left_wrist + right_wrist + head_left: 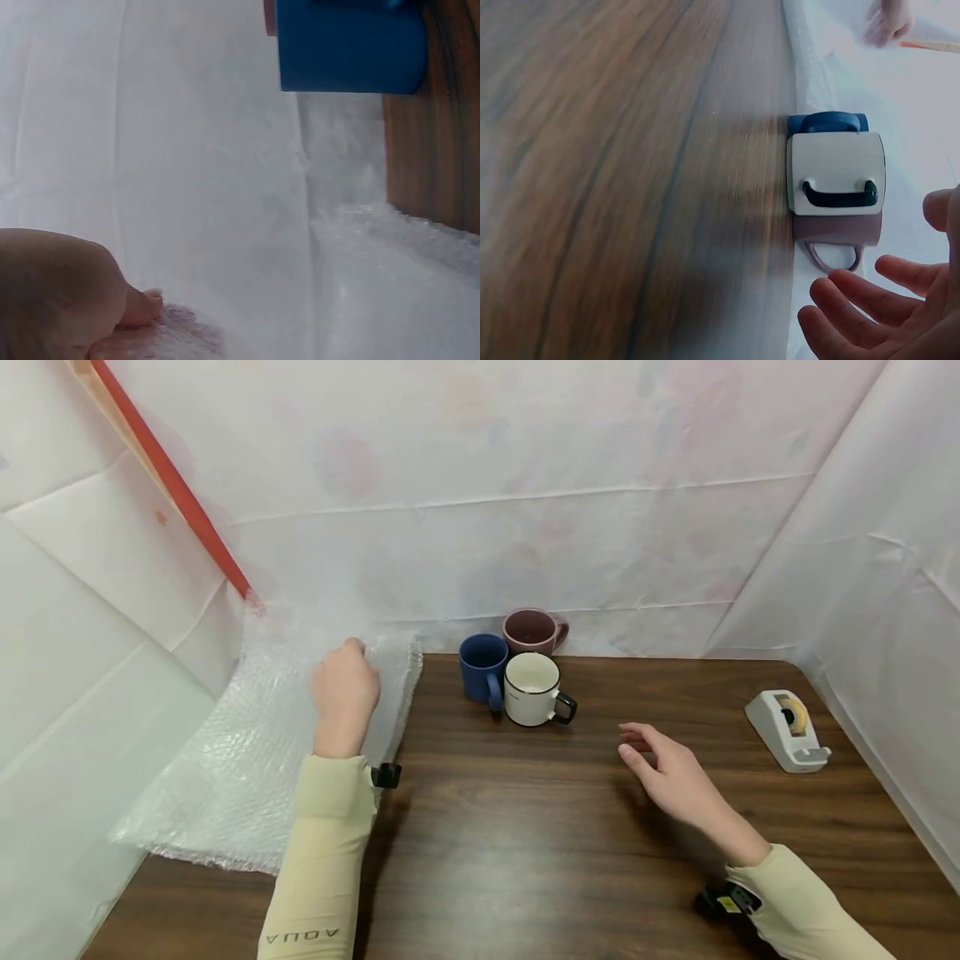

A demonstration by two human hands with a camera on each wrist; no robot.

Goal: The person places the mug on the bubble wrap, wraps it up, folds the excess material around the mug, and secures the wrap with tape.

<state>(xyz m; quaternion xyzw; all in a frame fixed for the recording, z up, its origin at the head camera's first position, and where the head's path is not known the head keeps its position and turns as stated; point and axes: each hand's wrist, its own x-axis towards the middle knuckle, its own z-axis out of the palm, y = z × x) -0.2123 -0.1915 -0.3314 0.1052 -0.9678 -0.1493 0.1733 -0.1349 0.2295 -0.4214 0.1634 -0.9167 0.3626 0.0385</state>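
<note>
My left hand [345, 689] pinches bubble wrap [225, 785] near its far right part, and in the left wrist view a bit of the film [187, 330] bunches at the fingertips. The sheet hangs over the left side of the table. Three mugs stand close together at the back: a blue one [480, 681], a mauve one [531, 628] behind, and a white one with black rim and handle [527, 702] in front. My right hand [675, 781] hovers over the table, right of the white mug, fingers relaxed and holding nothing.
A white tape dispenser [782, 735] with a yellowish roll sits at the right side of the wooden table [480, 860]. Pale patterned sheets [562, 527] hang behind and at both sides. A red strip [172, 485] slants down at the left back.
</note>
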